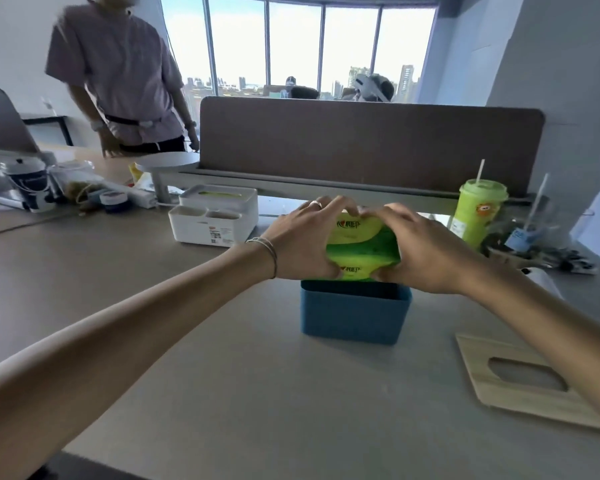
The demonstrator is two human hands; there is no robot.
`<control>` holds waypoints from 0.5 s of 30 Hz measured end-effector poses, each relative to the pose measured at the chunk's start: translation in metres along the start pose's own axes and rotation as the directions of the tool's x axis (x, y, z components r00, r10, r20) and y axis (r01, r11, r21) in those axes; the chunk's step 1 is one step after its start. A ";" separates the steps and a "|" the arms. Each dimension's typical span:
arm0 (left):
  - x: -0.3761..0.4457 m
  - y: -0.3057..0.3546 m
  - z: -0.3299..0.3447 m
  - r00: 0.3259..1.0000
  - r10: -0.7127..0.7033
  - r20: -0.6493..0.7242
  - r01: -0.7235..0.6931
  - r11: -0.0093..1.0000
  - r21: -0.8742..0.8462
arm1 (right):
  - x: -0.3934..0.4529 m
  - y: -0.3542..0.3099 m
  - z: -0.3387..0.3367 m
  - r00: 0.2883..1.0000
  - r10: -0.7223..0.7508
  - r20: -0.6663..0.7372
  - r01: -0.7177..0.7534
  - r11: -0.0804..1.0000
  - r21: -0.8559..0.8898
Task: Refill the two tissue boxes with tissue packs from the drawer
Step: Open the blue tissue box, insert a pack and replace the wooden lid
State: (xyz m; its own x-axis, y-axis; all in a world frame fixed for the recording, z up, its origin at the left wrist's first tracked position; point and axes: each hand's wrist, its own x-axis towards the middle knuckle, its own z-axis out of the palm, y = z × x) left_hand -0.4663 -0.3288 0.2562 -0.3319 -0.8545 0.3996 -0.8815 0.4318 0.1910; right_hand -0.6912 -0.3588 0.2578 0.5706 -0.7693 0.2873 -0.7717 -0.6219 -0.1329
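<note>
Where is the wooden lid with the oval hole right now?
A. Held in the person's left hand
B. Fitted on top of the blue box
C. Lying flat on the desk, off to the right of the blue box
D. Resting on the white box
C: the wooden lid lies flat on the desk, right of the open blue box, while the left hand and right hand both grip the green tissue pack.

Tissue pack (361, 251) ends behind both hands; its lettering blurred; blue box (355, 315) interior unseen.
</note>
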 end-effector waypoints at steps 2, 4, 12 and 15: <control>0.002 0.001 0.007 1.000 0.006 0.028 -0.005 1.000 -0.021 | -0.003 0.006 0.003 1.000 0.016 0.021 -0.016 1.000 0.016; 0.003 0.001 0.013 0.998 0.017 0.063 -0.015 0.999 -0.030 | -0.006 0.012 0.005 0.999 0.021 0.032 -0.021 0.999 0.025; -0.002 -0.015 0.036 0.955 0.053 0.293 -0.016 0.992 -0.128 | -0.007 0.020 0.025 0.995 0.011 0.103 -0.022 0.994 0.103; -0.004 -0.013 0.038 0.941 0.053 0.334 -0.071 0.997 0.043 | -0.005 0.022 0.026 0.989 0.016 0.146 -0.040 0.986 0.164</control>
State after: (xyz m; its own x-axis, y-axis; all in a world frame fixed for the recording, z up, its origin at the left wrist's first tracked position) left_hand -0.4660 -0.3418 0.2179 -0.4711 -0.8778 0.0865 -0.8692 0.4787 0.1238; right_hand -0.7036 -0.3730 0.2284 0.5929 -0.7924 0.1435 -0.7377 -0.6059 -0.2977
